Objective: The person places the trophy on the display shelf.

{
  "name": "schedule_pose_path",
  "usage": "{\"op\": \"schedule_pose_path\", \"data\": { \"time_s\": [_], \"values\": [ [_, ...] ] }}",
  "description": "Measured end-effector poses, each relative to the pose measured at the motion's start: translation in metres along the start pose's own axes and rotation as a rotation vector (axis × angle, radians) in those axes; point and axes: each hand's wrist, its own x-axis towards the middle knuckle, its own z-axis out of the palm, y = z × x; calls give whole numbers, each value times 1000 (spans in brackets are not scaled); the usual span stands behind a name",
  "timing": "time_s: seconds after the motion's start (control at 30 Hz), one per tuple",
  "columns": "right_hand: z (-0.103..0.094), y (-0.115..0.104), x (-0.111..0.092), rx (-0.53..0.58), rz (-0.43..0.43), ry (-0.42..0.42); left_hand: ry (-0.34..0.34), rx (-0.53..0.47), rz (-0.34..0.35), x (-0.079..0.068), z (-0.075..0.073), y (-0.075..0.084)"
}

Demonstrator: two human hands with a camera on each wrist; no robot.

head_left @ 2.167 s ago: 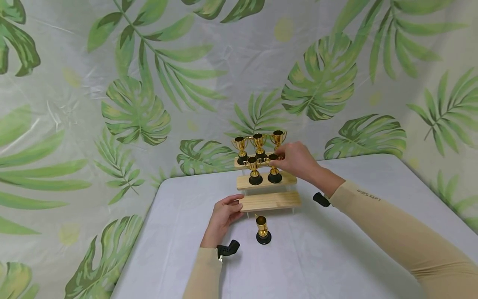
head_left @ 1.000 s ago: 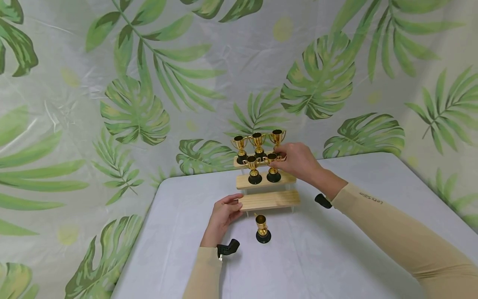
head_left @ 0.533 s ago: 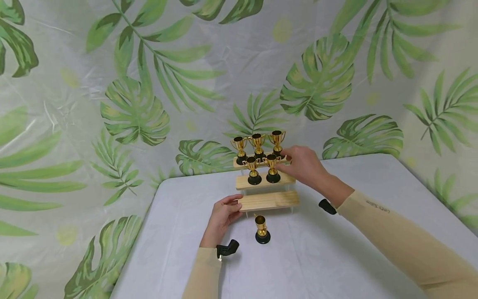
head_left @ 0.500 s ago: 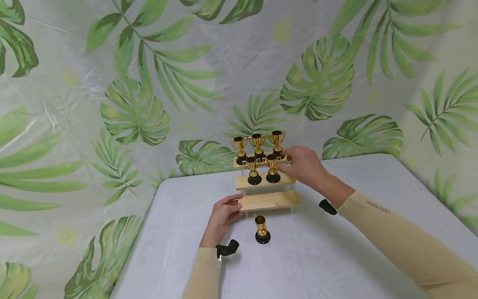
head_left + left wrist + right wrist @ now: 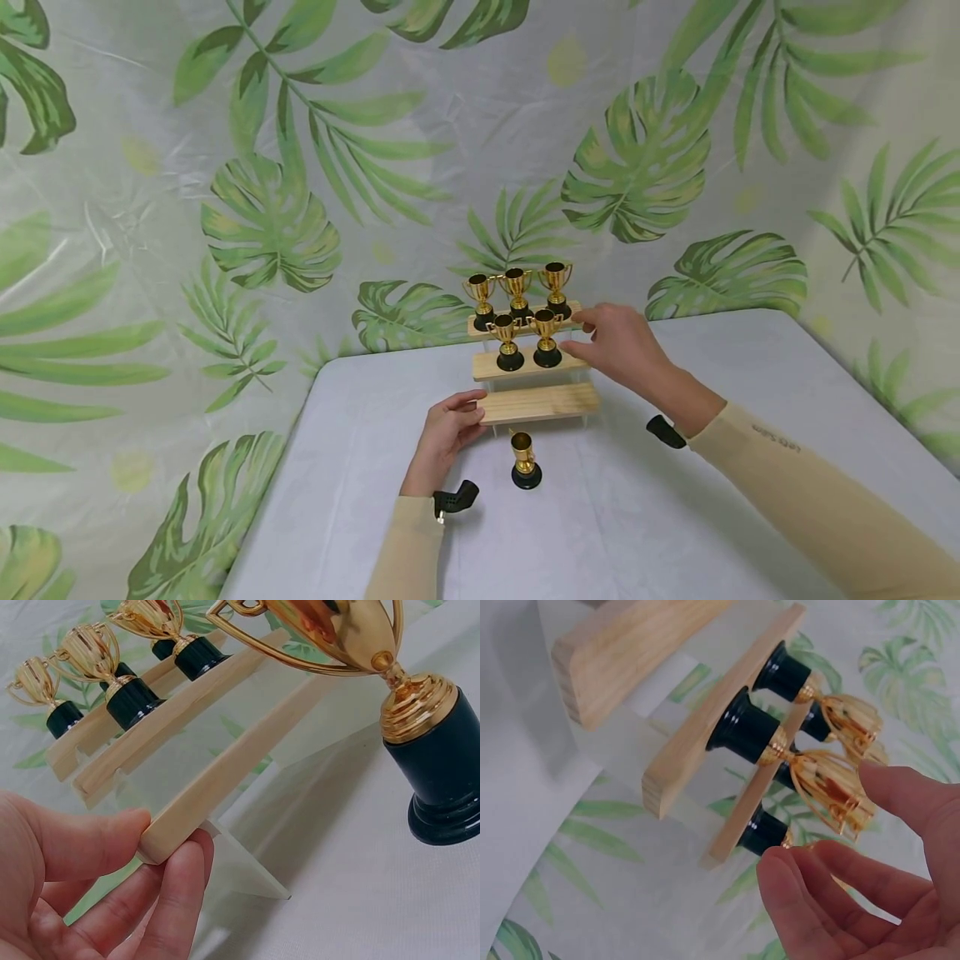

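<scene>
A three-step wooden display stand [image 5: 536,406] has clear supports. My left hand [image 5: 444,437] pinches the left end of its lowest step; in the left wrist view the thumb lies on top of the board [image 5: 217,780] and fingers beneath. Two gold trophy cups with black bases, the left one [image 5: 508,337] and the right one [image 5: 547,333], stand upright on the middle step. Just right of the latter, my right hand [image 5: 622,346] is held with thumb and fingers parted, nothing between them. In the right wrist view that trophy [image 5: 825,784] is beside the thumb.
Three more trophies, among them the rightmost one [image 5: 556,287], stand on the top step. Another trophy [image 5: 525,462] stands on the white-covered table [image 5: 637,517] before the stand. A leaf-printed curtain [image 5: 450,125] hangs behind the table.
My right hand has let go of the right trophy on the middle step and drawn back to the right and towards me. The left hand stays on the lowest step.
</scene>
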Motion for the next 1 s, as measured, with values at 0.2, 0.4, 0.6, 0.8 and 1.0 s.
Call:
{"op": "schedule_pose_path", "data": {
  "time_s": [0.2, 0.4, 0.6, 0.8, 1.0],
  "values": [
    [2, -5, -13, 36, 9, 12, 15, 6, -2, 0, 0, -1],
    [6, -9, -23, 62, 15, 22, 26, 14, -8, -1, 1, -1],
    [9, -13, -32, 89, 56, 11, 27, 16, 1, 0, 1, -1],
    [13, -15, -43, 97, 73, 4, 28, 23, 1, 0, 0, -1],
    [18, -17, -54, 97, 62, 13, 22, 21, -1, 1, 0, -3]
  ]
}}
